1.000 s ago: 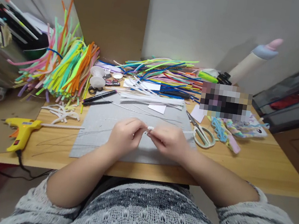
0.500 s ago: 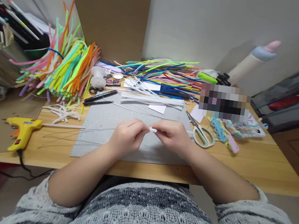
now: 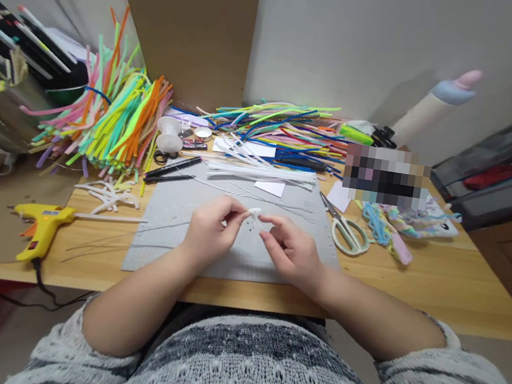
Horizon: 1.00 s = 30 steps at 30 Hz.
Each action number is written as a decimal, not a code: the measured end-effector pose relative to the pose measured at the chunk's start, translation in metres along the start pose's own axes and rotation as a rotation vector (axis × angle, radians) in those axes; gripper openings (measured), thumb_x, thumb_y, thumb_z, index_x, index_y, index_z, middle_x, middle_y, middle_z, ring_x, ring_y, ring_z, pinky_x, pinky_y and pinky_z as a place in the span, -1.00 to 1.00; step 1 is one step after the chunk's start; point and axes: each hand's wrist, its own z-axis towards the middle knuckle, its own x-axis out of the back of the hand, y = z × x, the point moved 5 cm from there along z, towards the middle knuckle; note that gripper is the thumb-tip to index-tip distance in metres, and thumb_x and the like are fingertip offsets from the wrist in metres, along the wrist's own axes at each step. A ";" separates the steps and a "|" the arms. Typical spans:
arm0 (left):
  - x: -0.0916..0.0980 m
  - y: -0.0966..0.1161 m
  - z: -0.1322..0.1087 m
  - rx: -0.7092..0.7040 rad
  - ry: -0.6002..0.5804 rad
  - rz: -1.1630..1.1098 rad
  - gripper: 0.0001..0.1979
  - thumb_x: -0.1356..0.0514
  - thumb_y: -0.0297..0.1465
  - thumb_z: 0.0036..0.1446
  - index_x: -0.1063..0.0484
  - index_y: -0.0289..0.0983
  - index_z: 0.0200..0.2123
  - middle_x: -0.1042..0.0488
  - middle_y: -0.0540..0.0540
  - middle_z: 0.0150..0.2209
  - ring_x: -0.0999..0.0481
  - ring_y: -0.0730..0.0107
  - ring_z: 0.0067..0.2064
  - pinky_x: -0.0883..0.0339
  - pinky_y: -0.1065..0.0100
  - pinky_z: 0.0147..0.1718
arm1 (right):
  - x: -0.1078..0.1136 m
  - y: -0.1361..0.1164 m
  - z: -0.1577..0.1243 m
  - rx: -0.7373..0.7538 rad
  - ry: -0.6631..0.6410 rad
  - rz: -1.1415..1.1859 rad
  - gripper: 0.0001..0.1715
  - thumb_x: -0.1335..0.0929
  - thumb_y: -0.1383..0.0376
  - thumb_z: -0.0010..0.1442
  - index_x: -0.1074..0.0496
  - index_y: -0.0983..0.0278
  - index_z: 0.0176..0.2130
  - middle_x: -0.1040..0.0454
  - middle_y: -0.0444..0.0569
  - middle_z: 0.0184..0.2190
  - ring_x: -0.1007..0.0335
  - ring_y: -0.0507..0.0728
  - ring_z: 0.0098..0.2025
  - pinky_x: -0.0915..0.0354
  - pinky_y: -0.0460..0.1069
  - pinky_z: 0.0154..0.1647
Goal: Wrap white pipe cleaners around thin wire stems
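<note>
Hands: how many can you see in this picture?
2: the left hand pinches a small white piece; the right hand is beside it, both above the grey mat. No others show.

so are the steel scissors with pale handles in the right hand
No, the scissors lie at the right edge of the grey rectangular mat, apart from the right hand.

A wooden table (image 3: 416,280) bears mat (image 3: 236,261) and scissors (image 3: 341,217).

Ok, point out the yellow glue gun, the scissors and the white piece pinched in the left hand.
Yellow glue gun (image 3: 46,220): head view, on its body.
Scissors (image 3: 339,218): head view, near the pivot.
White piece (image 3: 255,211): head view, on its exposed part.
</note>
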 end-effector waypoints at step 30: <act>-0.020 0.002 -0.007 -0.120 -0.130 0.086 -0.93 -0.10 -0.49 0.13 -0.35 -0.27 -0.39 -0.46 -0.06 -0.44 -0.42 0.44 -0.37 -0.29 0.40 -0.37 | -0.006 0.027 0.005 -0.307 0.016 0.414 -0.81 -0.31 0.20 0.17 -0.33 0.29 -0.31 -0.35 -0.17 -0.57 -0.25 -0.06 -0.58 -0.20 -0.13 -0.56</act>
